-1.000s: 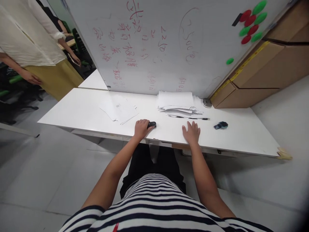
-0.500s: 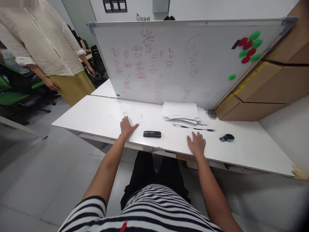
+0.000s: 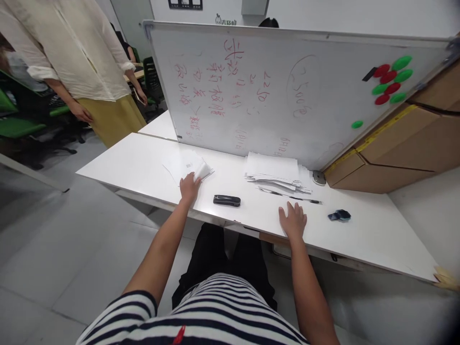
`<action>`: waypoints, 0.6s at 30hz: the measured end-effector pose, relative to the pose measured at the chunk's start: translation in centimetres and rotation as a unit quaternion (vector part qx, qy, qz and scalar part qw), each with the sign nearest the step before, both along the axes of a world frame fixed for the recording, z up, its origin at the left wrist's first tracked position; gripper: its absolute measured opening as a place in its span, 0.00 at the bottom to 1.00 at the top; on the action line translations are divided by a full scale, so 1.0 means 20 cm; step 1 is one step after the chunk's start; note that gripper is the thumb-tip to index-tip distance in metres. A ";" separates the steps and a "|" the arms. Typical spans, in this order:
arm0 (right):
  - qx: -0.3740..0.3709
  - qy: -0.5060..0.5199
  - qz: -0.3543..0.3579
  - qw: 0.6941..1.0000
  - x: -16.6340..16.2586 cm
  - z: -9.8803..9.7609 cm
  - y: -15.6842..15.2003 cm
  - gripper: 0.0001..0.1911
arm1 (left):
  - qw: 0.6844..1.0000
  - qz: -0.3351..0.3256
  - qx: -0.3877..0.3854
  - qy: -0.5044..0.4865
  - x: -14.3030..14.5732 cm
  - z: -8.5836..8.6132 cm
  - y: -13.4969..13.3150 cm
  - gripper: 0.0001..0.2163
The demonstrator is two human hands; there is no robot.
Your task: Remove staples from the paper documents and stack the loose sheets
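My left hand [image 3: 189, 187] rests at the near edge of a small pile of loose white sheets [image 3: 185, 164] on the white table [image 3: 373, 235]. Its fingers are curled on the pile's edge, and the sheets' right corner is lifted. A black stapler [image 3: 226, 200] lies just right of that hand, untouched. My right hand [image 3: 293, 220] lies flat on the table with fingers spread and holds nothing. Beyond it lie a black pen [image 3: 291, 196] and a thicker stack of white paper [image 3: 275, 168].
A whiteboard [image 3: 287, 86] with red writing and red and green magnets stands along the table's far edge. A small blue-black object [image 3: 339, 215] lies at the right. Cardboard boxes [image 3: 402, 143] stand behind it. A person in a cream shirt [image 3: 72, 52] stands at the far left.
My left hand let go of the stapler, moved left onto the loose sheets, then curled on their near edge and lifted a corner. My right hand stayed flat.
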State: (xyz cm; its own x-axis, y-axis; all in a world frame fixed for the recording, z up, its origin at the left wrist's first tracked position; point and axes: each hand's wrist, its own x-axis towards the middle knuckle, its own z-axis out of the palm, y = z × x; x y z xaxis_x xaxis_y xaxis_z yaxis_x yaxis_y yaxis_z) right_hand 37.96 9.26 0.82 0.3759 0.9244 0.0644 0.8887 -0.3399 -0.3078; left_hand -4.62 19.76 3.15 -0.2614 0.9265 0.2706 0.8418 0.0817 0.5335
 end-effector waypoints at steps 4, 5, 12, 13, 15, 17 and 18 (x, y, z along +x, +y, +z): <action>0.015 0.006 -0.003 1.000 0.00 -0.01 0.00 0.33 | 0.992 0.049 0.019 -0.114 -0.02 0.03 -0.04 0.21; 0.022 0.005 -0.002 1.000 0.00 -0.02 0.00 0.33 | 0.989 0.057 0.028 -0.134 -0.02 0.04 -0.05 0.22; 0.061 0.029 0.006 0.998 0.00 -0.03 0.00 0.31 | 0.968 0.106 0.112 -0.196 0.08 0.16 -0.21 0.14; 0.071 0.038 0.007 0.997 0.00 -0.02 0.01 0.31 | 0.966 0.098 0.114 -0.211 0.13 0.18 -0.27 0.14; 0.099 0.077 0.011 0.992 0.00 0.00 0.00 0.29 | 0.959 0.060 0.116 -0.250 0.25 0.23 -0.40 0.17; 0.131 0.180 0.021 0.975 -0.02 0.04 -0.02 0.28 | 0.947 0.012 0.109 -0.302 0.37 0.27 -0.56 0.19; 0.143 0.259 0.035 0.954 -0.04 0.06 -0.05 0.28 | 0.943 -0.014 0.092 -0.320 0.42 0.29 -0.63 0.20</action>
State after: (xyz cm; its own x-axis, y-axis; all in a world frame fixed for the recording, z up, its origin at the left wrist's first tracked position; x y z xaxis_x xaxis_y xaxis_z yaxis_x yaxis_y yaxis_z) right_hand 37.21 8.35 2.02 0.3629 0.9213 0.1399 0.6090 -0.1209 -0.7839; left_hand 3.84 7.22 8.98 -0.4017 0.8882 0.2232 0.3429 -0.0801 0.9359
